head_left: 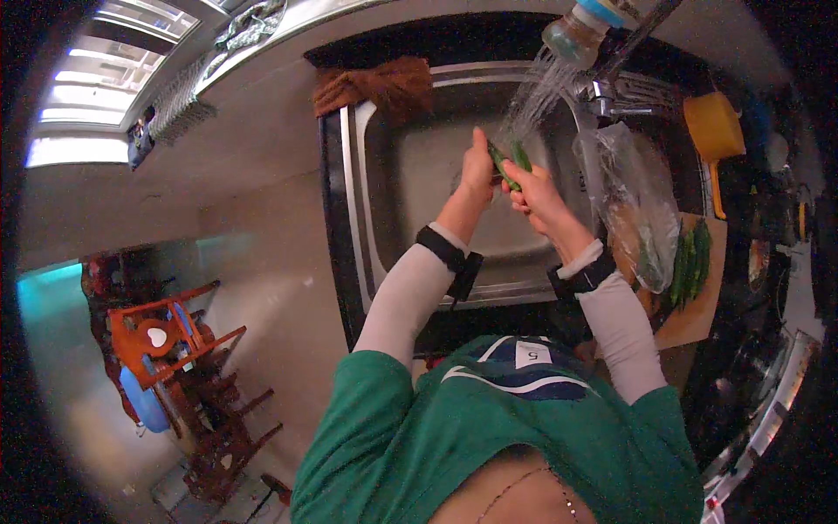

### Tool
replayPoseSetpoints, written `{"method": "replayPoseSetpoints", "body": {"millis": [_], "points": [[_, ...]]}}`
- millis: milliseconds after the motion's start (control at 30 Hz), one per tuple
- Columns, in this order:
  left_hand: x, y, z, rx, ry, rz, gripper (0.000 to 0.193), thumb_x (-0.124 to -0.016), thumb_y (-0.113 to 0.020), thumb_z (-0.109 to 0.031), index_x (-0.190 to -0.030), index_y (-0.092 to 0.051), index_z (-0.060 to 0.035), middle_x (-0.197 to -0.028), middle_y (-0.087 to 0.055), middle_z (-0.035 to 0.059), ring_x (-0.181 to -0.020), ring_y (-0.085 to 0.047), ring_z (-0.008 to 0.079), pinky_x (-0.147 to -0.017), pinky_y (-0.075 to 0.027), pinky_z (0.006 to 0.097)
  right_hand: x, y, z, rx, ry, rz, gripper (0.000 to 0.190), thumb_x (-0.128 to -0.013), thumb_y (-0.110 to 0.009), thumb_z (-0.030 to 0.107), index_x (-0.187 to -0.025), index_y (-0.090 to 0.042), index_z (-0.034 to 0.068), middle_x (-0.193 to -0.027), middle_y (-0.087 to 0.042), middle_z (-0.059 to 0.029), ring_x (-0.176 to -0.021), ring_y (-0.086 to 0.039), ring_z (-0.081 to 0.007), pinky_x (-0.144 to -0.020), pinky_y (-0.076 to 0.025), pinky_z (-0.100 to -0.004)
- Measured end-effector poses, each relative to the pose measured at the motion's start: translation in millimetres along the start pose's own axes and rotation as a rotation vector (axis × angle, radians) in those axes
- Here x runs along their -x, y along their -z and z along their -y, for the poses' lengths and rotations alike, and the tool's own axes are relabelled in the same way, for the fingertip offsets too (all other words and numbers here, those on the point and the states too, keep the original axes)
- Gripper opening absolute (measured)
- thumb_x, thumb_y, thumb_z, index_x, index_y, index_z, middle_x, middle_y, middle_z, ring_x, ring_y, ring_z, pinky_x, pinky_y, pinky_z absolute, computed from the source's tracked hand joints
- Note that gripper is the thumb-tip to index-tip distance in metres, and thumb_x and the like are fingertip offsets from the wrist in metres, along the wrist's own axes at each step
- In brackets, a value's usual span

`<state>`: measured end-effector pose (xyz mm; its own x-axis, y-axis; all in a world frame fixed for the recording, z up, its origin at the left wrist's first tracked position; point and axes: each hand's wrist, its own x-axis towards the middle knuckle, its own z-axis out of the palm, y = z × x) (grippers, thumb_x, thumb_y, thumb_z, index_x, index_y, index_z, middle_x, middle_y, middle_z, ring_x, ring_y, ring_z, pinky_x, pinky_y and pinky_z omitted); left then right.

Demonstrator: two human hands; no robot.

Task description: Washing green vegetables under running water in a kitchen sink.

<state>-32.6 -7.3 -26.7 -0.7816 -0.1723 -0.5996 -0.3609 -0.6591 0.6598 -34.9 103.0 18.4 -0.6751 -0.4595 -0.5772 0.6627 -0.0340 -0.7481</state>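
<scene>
Over the stainless steel sink (432,150), my right hand (538,196) grips long green vegetables (520,157), perhaps okra or small cucumbers. My left hand (478,165) is close beside it against the same vegetables, thumb pointing up; its fingers are mostly hidden. Water sprays from the faucet head (571,42) just beyond my hands. To the right of the sink lies a clear plastic bag (632,203) with something inside. Several more long green vegetables (691,262) rest on a wooden cutting board (710,295).
A brown cloth (373,88) drapes over the sink's back left corner. Right of the metal tap (603,98) is a yellow long-handled dipper (715,128). Dark counter edging surrounds the sink. Wooden chairs (154,337) stand off to the left.
</scene>
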Motion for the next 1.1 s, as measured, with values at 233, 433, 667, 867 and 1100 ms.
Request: {"method": "replayPoseSetpoints", "body": {"millis": [233,433,667,867,1100], "points": [[5,4,16,-0.264,-0.106,0.000,0.037,-0.084,-0.035,-0.039,-0.084,-0.048,-0.0048,-0.063,-0.050,0.0027,-0.050,-0.048,0.0136,-0.042,-0.038,0.0275,-15,-10,-8,-0.149,0.047,-0.104,0.014,-0.079,-0.051,0.022,-0.077,-0.050,0.008,-0.065,-0.049,0.0006,-0.044,-0.038,-0.0036,-0.034,-0.026,-0.0187],[-2,3,3,-0.230,-0.137,0.077,0.034,-0.083,-0.040,-0.038,-0.087,-0.047,-0.0048,-0.069,-0.050,0.0037,-0.048,-0.046,0.0122,-0.041,-0.037,0.0274,-11,-8,0,-0.110,0.063,-0.034,0.011,-0.077,-0.051,0.019,-0.081,-0.050,0.009,-0.063,-0.048,0.0008,-0.043,-0.036,-0.0039,-0.034,-0.026,-0.0184],[30,-13,7,-0.018,-0.056,0.115,0.034,-0.082,-0.040,-0.039,-0.082,-0.049,-0.0065,-0.068,-0.049,0.0036,-0.052,-0.046,0.0128,-0.045,-0.037,0.0272,-14,6,2,-0.305,-0.145,-0.065,0.012,-0.077,-0.051,0.019,-0.079,-0.047,0.009,-0.059,-0.046,-0.0003,-0.039,-0.033,-0.0048,-0.032,-0.023,-0.0184],[1,3,-20,-0.047,-0.089,-0.044,0.040,-0.081,-0.039,-0.044,-0.078,-0.049,-0.0057,-0.064,-0.049,0.0038,-0.053,-0.046,0.0130,-0.046,-0.035,0.0264,0,-6,0,-0.266,-0.152,0.052,0.015,-0.077,-0.051,0.020,-0.083,-0.044,0.009,-0.059,-0.045,-0.0009,-0.039,-0.032,-0.0041,-0.033,-0.023,-0.0174],[16,-17,-9,-0.044,-0.119,0.022,0.038,-0.083,-0.038,-0.040,-0.083,-0.050,-0.0040,-0.065,-0.051,0.0062,-0.055,-0.049,0.0177,-0.043,-0.039,0.0315,-6,0,1,-0.236,-0.152,0.009,0.022,-0.079,-0.049,0.034,-0.081,-0.043,0.013,-0.058,-0.045,0.0005,-0.036,-0.030,-0.0044,-0.030,-0.019,-0.0185]]}}
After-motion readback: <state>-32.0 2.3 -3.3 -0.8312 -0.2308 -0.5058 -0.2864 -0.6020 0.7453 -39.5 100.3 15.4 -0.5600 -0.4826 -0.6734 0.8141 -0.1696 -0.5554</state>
